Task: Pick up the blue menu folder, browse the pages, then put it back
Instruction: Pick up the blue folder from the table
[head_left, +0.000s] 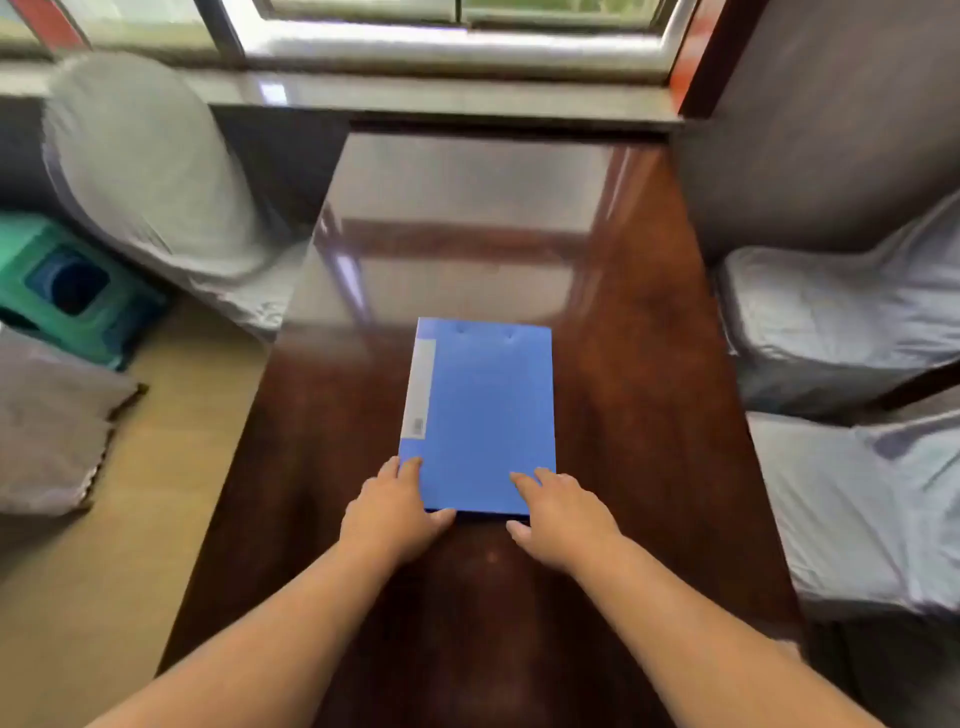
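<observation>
The blue menu folder lies closed and flat on the dark glossy wooden table, with a grey label strip along its left side. My left hand grips the folder's near left corner, fingers on top of the cover and thumb along the near edge. My right hand holds the near right corner the same way, fingers on the cover and thumb under the near edge.
Chairs in grey cloth covers stand at the left and at the right of the table. A green plastic stool sits on the floor at the left. A window sill runs behind the table's far end.
</observation>
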